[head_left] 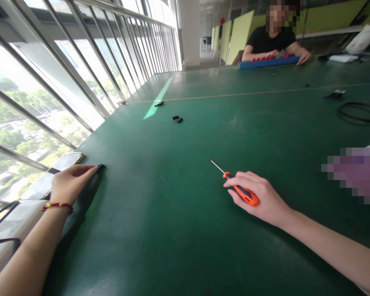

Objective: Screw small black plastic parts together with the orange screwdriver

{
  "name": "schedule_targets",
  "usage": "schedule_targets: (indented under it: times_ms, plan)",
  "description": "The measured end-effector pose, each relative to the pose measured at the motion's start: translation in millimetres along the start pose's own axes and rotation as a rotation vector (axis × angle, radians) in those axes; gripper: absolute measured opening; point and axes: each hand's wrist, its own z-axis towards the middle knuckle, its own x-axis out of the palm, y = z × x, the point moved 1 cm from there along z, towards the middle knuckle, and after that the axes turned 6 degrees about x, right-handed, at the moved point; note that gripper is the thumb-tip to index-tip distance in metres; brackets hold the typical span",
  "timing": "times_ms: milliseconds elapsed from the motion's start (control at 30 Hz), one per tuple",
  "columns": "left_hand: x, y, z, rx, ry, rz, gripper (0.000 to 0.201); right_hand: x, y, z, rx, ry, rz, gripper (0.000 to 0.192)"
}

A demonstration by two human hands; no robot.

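From the head view, a few small black parts [178, 119] lie well ahead of both hands on the green desk [185, 230], with another black piece [159, 104] farther back near a seam in the top. At the right edge a black cable [357, 113] loops on the desk, and a small dark part [336, 94] lies just beyond it. Across the desk a person in a black shirt [269, 39] rests both hands at a blue tray [268, 61] carrying red pieces. Nothing lies between the two near hands.

The desk is a wide, dark green, slightly scuffed top. Along its left side runs a slanted glass wall with metal bars [80, 61], trees showing outside. Yellow-green partitions [240, 35] stand at the back of the room.

The right hand [259, 197] has its grip closed around a screwdriver [239, 190] with an orange and black handle; its thin metal shaft points away up-left, low over the desk. The left hand [69, 183], a red cord at the wrist, lies at the desk's left edge, fingers curled loosely, fingertips touching a small black part [100, 166]. A phone [54, 172] lies just beside that hand.
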Motion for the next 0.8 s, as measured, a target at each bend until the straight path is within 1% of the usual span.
schedule_targets:
  times_ms: [267,367,433,500,567,600,633,700,800]
  plan:
    - [0.5,-5,-1,-0.002,0.011,-0.002,0.048,1,-1,-1,0.010,0.017,-0.002,0.011]
    - [1.2,-4,0,0.000,0.039,-0.009,0.049,0,-1,-1,0.008,0.021,-0.004,0.011]
    - [1.7,-4,-1,0.015,0.057,0.036,0.048,0,-1,0,0.005,0.023,-0.004,0.012]
    - [3.1,-9,-5,0.057,0.022,0.100,0.046,0,0,0,0.005,0.020,-0.005,0.012]
    - [7.1,-22,-13,0.139,-0.061,0.110,0.045,0,0,0,0.007,0.016,-0.005,0.012]
    - [10.8,-31,-19,0.202,-0.092,0.079,0.043,0,0,0,0.008,0.016,-0.005,0.012]
    - [15.9,-42,-26,0.261,-0.097,0.026,0.040,0,-1,0,0.009,0.018,-0.003,0.012]
    - [29.5,-68,-41,0.368,-0.025,-0.116,0.035,1,-2,0,0.018,0.022,0.005,0.012]
    - [54.5,-110,-65,0.479,0.180,-0.288,0.030,1,-3,-1,0.038,0.023,0.019,0.012]
